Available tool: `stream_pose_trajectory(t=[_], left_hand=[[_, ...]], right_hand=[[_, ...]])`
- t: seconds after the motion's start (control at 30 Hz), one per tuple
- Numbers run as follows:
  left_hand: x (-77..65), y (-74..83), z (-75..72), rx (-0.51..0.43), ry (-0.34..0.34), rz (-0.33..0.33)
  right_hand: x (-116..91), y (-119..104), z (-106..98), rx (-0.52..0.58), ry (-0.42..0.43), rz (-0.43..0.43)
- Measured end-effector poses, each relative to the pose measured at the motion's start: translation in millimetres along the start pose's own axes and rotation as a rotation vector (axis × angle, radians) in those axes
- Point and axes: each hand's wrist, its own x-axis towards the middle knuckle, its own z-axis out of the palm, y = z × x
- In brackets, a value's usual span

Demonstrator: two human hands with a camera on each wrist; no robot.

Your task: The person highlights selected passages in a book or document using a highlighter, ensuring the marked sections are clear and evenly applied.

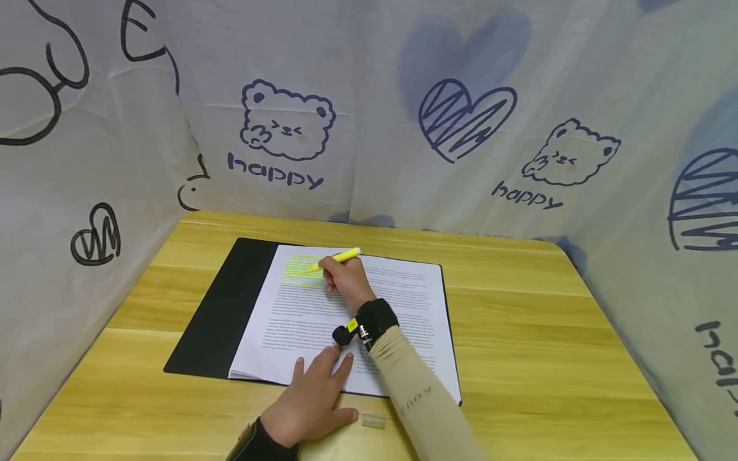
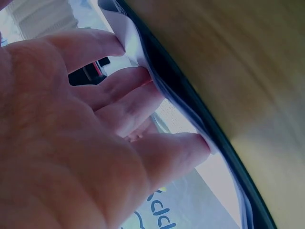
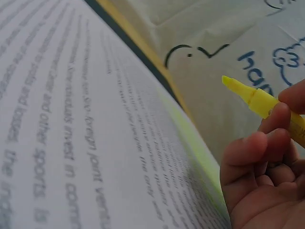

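My right hand (image 1: 348,280) pinches a yellow highlighter (image 1: 340,257) over the upper left of a printed page (image 1: 305,320). Several lines of its text there carry yellow marks (image 1: 301,264). In the right wrist view the highlighter (image 3: 262,102) shows its bare chisel tip, held between thumb and fingers. My left hand (image 1: 311,400) rests with spread fingers on the lower edge of the pages. The left wrist view shows those fingers (image 2: 176,152) touching the paper edge. Beneath the pages lies a black folder (image 1: 221,314), its cover opened to the left.
A small translucent piece (image 1: 373,421), perhaps a cap, lies on the wooden table (image 1: 536,358) near my left thumb. White cloth (image 1: 369,160) with blue and black drawings hangs behind and beside the table.
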Motion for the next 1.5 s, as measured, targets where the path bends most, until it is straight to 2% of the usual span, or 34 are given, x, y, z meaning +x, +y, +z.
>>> stream_pose_trajectory(t=[0.23,0.5,1.03,1.3,1.5], left_hand=[[-1.0,-0.7,-1.0,-0.022,-0.013,0.002],[-1.0,1.3,-1.5,-0.022,0.001,0.02],[-2.3,2.2,-2.8,-0.019,-0.003,0.01],[-2.4,1.6,-4.6,-0.003,0.016,0.02],[-2.5,0.4,-3.8,-0.009,0.017,0.022]], right_hand=[[10,3,18,-0.166,-0.063,0.064],[12,9,20,-0.23,-0.116,0.073],[16,15,21,-0.303,-0.193,0.033],[16,6,26,-0.472,-0.199,-0.036],[15,3,27,-0.519,-0.203,-0.07]])
